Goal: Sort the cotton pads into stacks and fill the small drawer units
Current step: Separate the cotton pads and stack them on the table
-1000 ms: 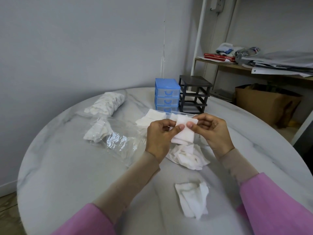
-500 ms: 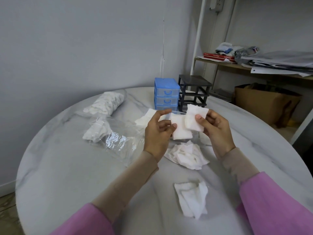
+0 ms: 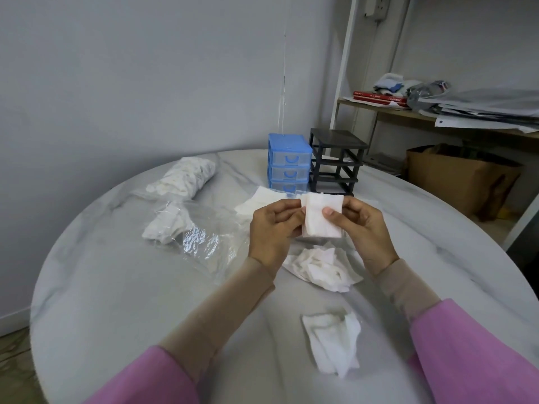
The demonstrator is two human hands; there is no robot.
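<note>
Upright, long axis vertical: cotton pads (image 3: 322,215) pinched between left hand (image 3: 275,225) and right hand (image 3: 364,225).

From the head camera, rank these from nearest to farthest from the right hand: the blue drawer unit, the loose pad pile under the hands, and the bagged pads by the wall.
Measured from the right hand:
1. Loose pad pile, just below the hands.
2. Blue drawer unit, behind the hands, a little left.
3. Bagged pads, far left near the wall.

Left hand (image 3: 274,225), right hand (image 3: 363,225) both pinching
</note>
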